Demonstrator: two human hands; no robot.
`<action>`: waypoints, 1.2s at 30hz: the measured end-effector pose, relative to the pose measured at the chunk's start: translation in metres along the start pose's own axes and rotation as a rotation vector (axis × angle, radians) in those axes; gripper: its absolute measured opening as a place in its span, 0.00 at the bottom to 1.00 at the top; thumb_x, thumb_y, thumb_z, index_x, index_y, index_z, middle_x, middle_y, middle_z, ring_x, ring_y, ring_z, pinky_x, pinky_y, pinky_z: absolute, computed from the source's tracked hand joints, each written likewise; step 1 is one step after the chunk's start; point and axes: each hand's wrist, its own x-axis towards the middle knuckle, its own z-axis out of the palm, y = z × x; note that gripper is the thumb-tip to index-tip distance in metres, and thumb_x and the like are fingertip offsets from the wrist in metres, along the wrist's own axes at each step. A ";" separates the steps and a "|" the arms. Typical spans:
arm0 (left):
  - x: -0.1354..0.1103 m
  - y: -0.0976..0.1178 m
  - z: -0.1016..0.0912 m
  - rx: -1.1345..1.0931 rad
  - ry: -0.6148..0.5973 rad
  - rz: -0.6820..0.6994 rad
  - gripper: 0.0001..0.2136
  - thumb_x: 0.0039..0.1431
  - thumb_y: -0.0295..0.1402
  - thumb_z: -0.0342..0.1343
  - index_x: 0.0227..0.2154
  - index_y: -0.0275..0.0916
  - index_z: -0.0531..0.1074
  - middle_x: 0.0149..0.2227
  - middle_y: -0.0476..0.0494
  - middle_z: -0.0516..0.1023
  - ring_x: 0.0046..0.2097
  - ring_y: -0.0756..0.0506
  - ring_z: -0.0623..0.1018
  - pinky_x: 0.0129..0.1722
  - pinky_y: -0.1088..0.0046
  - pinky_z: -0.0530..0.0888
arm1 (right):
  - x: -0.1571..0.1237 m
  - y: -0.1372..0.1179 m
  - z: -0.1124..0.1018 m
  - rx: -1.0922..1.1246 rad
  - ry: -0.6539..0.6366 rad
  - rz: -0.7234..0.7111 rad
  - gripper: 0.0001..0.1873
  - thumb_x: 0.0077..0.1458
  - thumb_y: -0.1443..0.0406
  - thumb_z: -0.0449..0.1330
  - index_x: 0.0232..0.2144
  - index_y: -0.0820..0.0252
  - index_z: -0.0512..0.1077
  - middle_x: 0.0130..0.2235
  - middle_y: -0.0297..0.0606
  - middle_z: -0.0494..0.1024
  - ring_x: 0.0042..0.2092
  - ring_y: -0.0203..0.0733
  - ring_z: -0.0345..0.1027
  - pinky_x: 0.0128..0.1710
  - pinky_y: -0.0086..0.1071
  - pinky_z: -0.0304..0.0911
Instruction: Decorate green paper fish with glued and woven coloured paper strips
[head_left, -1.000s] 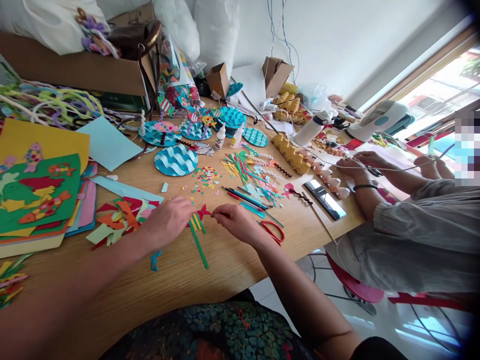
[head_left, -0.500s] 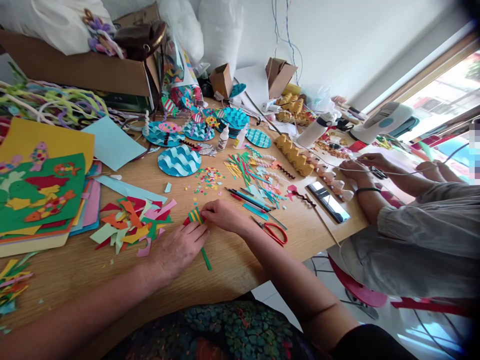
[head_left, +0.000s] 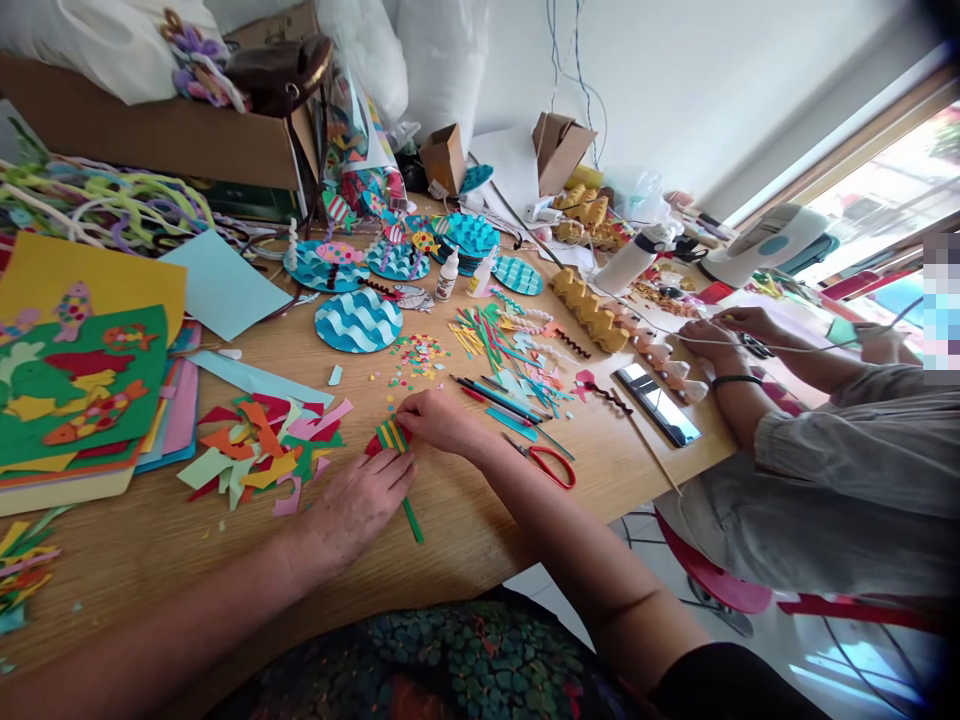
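A small red paper cutout (head_left: 388,434) with green and yellow stripes lies on the wooden table, shaped something like a fish. My left hand (head_left: 358,503) rests over its near edge with fingers stretched out flat. At its far right edge, my right hand (head_left: 439,425) has thumb and fingers pinched together; the fingertips partly cover the paper. From beneath the left fingers a green paper strip (head_left: 412,520) sticks out toward me. Scissors with red handles (head_left: 551,468) lie to the right of my hands, beside several pencils (head_left: 499,398).
Paper scraps (head_left: 262,450) lie left of my hands, near a stack of coloured sheets (head_left: 82,400). Beyond are confetti dots (head_left: 420,355), two glue bottles (head_left: 447,275) and blue wavy discs (head_left: 358,321). A phone (head_left: 656,403) lies right, near another person's hands (head_left: 712,340).
My right hand has shifted slightly up and left along the cutout's edge. My left hand stays nearly in place on the paper.
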 end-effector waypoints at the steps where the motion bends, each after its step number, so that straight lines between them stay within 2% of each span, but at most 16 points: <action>1: 0.000 0.000 0.001 0.004 0.006 0.001 0.17 0.55 0.20 0.41 0.43 0.35 0.68 0.46 0.41 0.74 0.47 0.45 0.72 0.43 0.66 0.71 | 0.000 0.000 -0.001 0.003 0.009 -0.005 0.12 0.52 0.69 0.51 0.27 0.65 0.75 0.25 0.34 0.73 0.25 0.30 0.57 0.24 0.25 0.47; 8: 0.000 0.003 0.002 0.034 0.002 -0.010 0.17 0.56 0.19 0.42 0.44 0.36 0.68 0.47 0.42 0.74 0.46 0.45 0.72 0.44 0.66 0.70 | -0.003 -0.004 -0.003 -0.082 -0.054 -0.012 0.13 0.52 0.69 0.51 0.25 0.65 0.75 0.25 0.34 0.74 0.24 0.30 0.56 0.23 0.25 0.45; 14: -0.002 0.002 0.003 0.127 0.041 0.040 0.15 0.55 0.19 0.44 0.43 0.33 0.70 0.46 0.41 0.75 0.45 0.44 0.73 0.42 0.66 0.70 | 0.009 -0.004 -0.004 -0.073 0.017 0.010 0.12 0.51 0.68 0.52 0.27 0.64 0.76 0.26 0.36 0.75 0.26 0.32 0.61 0.25 0.25 0.49; 18: -0.004 0.002 0.005 0.129 0.004 0.026 0.16 0.56 0.20 0.43 0.45 0.34 0.68 0.47 0.41 0.74 0.46 0.45 0.72 0.42 0.67 0.70 | 0.007 -0.001 -0.006 0.131 0.110 0.040 0.12 0.51 0.69 0.53 0.30 0.65 0.76 0.28 0.35 0.76 0.28 0.31 0.62 0.26 0.23 0.52; 20: -0.005 0.002 0.005 0.101 -0.019 0.018 0.17 0.56 0.20 0.42 0.47 0.35 0.67 0.49 0.41 0.73 0.47 0.45 0.72 0.43 0.66 0.70 | 0.001 0.002 -0.006 0.252 0.133 0.025 0.11 0.51 0.69 0.53 0.30 0.65 0.76 0.25 0.33 0.73 0.26 0.30 0.61 0.26 0.23 0.52; 26: -0.008 -0.002 -0.005 -0.022 0.009 0.017 0.18 0.58 0.21 0.39 0.46 0.35 0.68 0.48 0.38 0.72 0.48 0.44 0.71 0.44 0.65 0.70 | -0.028 0.008 0.000 0.748 -0.033 0.142 0.12 0.52 0.68 0.51 0.35 0.67 0.72 0.17 0.26 0.62 0.18 0.25 0.51 0.18 0.22 0.48; 31: 0.002 -0.032 -0.015 -0.126 0.035 -0.018 0.19 0.57 0.20 0.37 0.47 0.34 0.67 0.48 0.38 0.72 0.50 0.44 0.69 0.50 0.63 0.68 | -0.043 0.008 0.008 0.980 -0.073 0.165 0.10 0.51 0.67 0.51 0.33 0.66 0.71 0.17 0.25 0.61 0.17 0.25 0.50 0.16 0.22 0.45; 34: 0.014 -0.052 -0.013 -0.257 0.002 -0.143 0.20 0.57 0.20 0.36 0.49 0.36 0.65 0.46 0.40 0.73 0.49 0.44 0.71 0.51 0.60 0.66 | -0.044 0.009 0.014 1.044 -0.079 0.185 0.11 0.50 0.66 0.52 0.34 0.66 0.71 0.17 0.25 0.62 0.16 0.24 0.50 0.16 0.22 0.44; 36: 0.021 -0.061 -0.009 -0.347 -0.015 -0.209 0.20 0.57 0.20 0.36 0.49 0.36 0.64 0.46 0.40 0.73 0.49 0.45 0.71 0.50 0.62 0.68 | -0.043 0.008 0.016 1.082 -0.078 0.186 0.11 0.50 0.65 0.53 0.33 0.67 0.71 0.17 0.24 0.61 0.16 0.24 0.49 0.15 0.22 0.42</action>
